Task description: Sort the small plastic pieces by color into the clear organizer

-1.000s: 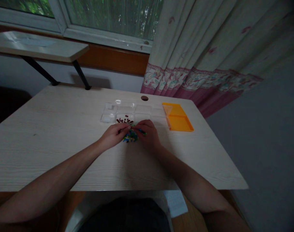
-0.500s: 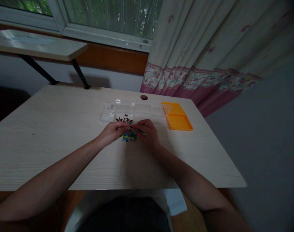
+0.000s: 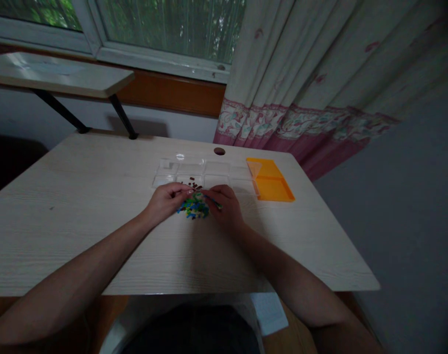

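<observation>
Although I cannot tell what, if anything, the half-curled left hand (image 3: 167, 200) and right hand (image 3: 226, 205) grip, the heap of colourful pieces (image 3: 194, 208) lies between them on the surface (image 3: 102, 211).

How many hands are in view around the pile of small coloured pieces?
2: the left hand at the left of the pile, the right hand at its right.
</observation>
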Demonstrator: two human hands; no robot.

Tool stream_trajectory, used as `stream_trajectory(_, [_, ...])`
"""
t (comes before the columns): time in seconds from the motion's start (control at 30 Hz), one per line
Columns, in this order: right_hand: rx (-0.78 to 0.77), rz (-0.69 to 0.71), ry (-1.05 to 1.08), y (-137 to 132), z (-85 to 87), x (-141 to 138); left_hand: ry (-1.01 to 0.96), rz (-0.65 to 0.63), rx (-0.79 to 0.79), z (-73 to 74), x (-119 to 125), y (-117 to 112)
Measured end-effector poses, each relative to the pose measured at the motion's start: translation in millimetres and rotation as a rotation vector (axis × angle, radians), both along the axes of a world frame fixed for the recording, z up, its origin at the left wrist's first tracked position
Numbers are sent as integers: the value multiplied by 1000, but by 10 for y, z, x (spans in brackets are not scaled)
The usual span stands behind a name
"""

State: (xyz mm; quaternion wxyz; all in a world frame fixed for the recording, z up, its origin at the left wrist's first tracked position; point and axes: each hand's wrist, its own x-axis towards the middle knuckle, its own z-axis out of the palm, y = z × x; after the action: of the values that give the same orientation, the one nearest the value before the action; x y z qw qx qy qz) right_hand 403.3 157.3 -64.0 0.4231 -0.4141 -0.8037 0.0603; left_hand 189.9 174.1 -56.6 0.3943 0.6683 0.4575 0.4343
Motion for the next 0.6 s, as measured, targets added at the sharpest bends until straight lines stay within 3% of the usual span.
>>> stream_trajectory(0.1, [-20,-1,14,14,0,19,229,60,266,58,-111,55])
stream_trajectory(0.17, [-28,6,19,24,-1,31,316,98,353,75,-176,91])
stream_trajectory(0.37, [-57,14,-11,40,1,68,383,252,402,-6,-267,202])
stream_trajectory(0.6, [-90,29,-39,62,-21,79,419,266,377,-78,-288,271])
